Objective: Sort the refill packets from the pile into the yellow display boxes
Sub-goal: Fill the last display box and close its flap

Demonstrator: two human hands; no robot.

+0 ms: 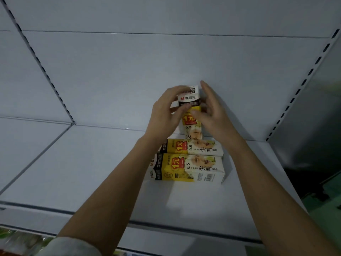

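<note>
Three yellow-and-white display boxes are on the white shelf (73,172). Two lie flat, one in front (191,168) and one behind it (193,146). A third box (191,115) stands upright against the back panel. My left hand (166,109) grips its white top end, fingers curled over the top and thumb on the front. My right hand (212,109) is at the box's right side, fingers straight up along it and thumb touching the front. No loose refill packets are visible.
The shelf's back panel (166,61) rises behind the boxes. Slotted uprights run at the left (36,58) and right (302,82). The shelf's front lip (166,224) is below my forearms. A dark side panel (313,126) stands at the right.
</note>
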